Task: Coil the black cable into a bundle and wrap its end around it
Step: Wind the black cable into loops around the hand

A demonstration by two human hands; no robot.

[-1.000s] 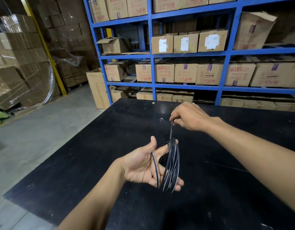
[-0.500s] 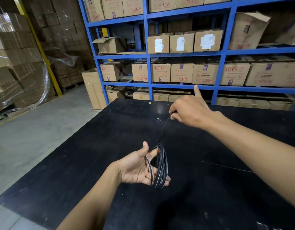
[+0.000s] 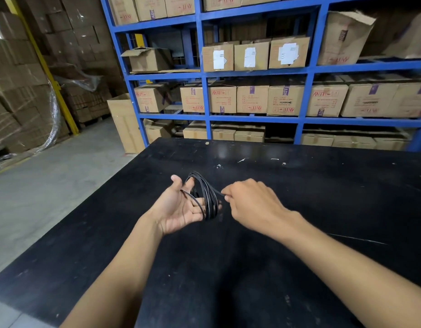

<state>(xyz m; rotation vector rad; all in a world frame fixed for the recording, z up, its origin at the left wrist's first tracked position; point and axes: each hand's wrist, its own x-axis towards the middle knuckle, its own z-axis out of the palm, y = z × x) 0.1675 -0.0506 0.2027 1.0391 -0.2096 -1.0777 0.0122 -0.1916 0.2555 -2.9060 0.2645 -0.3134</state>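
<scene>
The black cable [image 3: 207, 197] hangs as several loops around the outstretched fingers of my left hand [image 3: 178, 207], palm up, above the black table [image 3: 252, 268]. A short free stretch of the cable runs from the coil to my right hand [image 3: 252, 203], which pinches it just to the right of the loops. The cable's tip is hidden inside my right fist. Both hands hover close together over the middle of the table.
Blue shelving [image 3: 252, 74] full of cardboard boxes stands behind the table's far edge. A tall cardboard box [image 3: 124, 121] stands on the floor at the shelf's left corner. Wrapped pallets of boxes [image 3: 17, 102] and grey concrete floor [image 3: 51, 185] lie to the left.
My right hand came down and back from the far side of the table to just beside the coil, shortening the free stretch of cable. My left hand rose slightly with the loops.
</scene>
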